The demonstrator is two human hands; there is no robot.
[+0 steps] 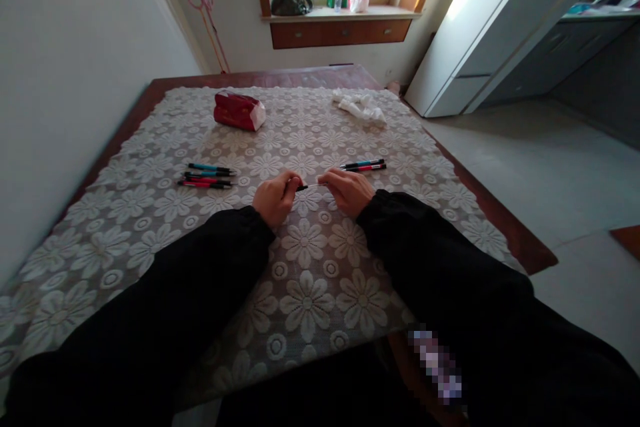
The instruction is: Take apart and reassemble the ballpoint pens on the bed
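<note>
A: What do we have at the far left?

B: A bare wall [60,80], then the table [520,240] under a lace cloth [305,293] with a flower pattern. On the cloth, left of our hands, lies a small heap of pens [207,175], teal and red ones side by side (we can't count them exactly).

A: And further back?

B: A red pack [239,111] with a white end, well apart from the pens, towards the far edge.

A: Now our hands.

B: Our left hand [274,199] is curled shut, fingers pinched on the dark end of a thin pen part [311,186]. The part runs across the gap to our right hand [350,191], which is closed on its pale end too. So both hands clamp one piece, held just above the cloth at mid-table. Both sleeves [440,273] are black.

A: Can we tell what the piece is?

B: Too small to say; a slim rod, dark at the left and light at the right.

A: To the right of that?

B: Two more pens [364,165], one teal and one red, just beyond our right hand. Behind them a crumpled white cloth [361,107]. Past the table, a pale floor [550,167] and a white cabinet [480,33].
</note>
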